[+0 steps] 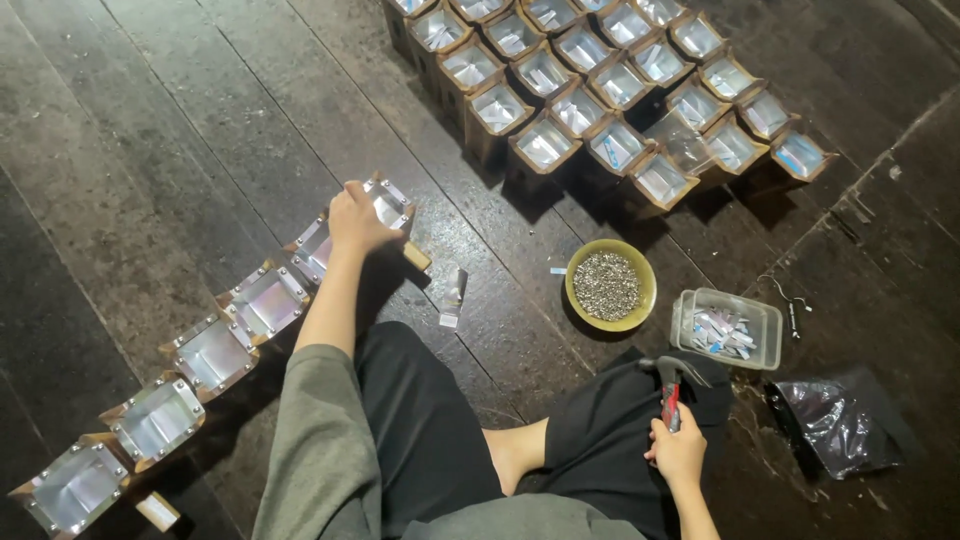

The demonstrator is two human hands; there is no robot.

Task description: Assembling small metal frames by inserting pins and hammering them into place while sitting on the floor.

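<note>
My left hand (357, 220) reaches out and grips the nearest small wooden box (388, 205) with a shiny metal lining, at the end of a diagonal row of such boxes (215, 352) on the dark plank floor. My right hand (679, 452) rests on my knee and holds a claw hammer (672, 380) by its red handle, head up. I sit cross-legged in black trousers, one bare foot showing.
A yellow bowl of small nails (609, 286) sits ahead. Beside it stand a clear plastic tub of metal strips (725, 328) and a dark plastic bag (838, 418). Several finished boxes (600, 85) are packed together at the top. A loose metal strip (452, 298) lies on the floor.
</note>
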